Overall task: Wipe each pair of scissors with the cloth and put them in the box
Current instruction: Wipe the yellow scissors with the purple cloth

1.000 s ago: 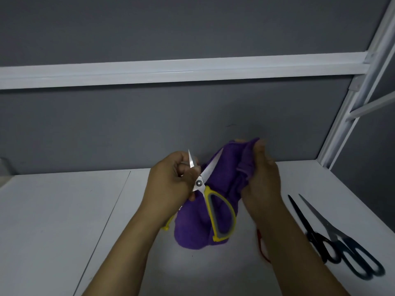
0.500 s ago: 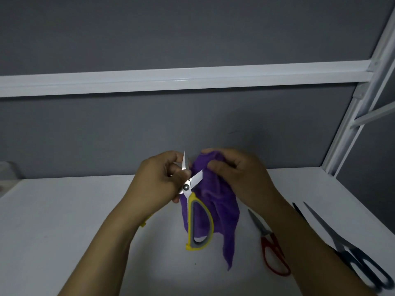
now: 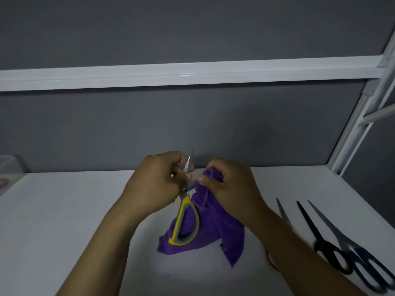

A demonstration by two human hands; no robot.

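The yellow-handled scissors (image 3: 180, 218) are held in the air just above the worktop (image 3: 64, 210), near the middle of the view. Their blades are parted: one points to 12 o'clock, the other to about 2 o'clock, and the visible handle loop hangs toward 6 o'clock. The left hand (image 3: 154, 189) grasps them at the pivot, fingers curled round the base of the upright blade. At 3 o'clock from it, the right hand (image 3: 233, 189) pinches the purple cloth (image 3: 226, 238) round the slanted blade; the rest of the cloth hangs behind the handle loop down to the worktop. At 4 o'clock from the cloth, three more pairs lie side by side, tips toward 11 o'clock: red-handled scissors (image 3: 284, 216) mostly hidden by the right forearm, black scissors (image 3: 305, 218), then dark blue scissors (image 3: 347, 244) outermost.
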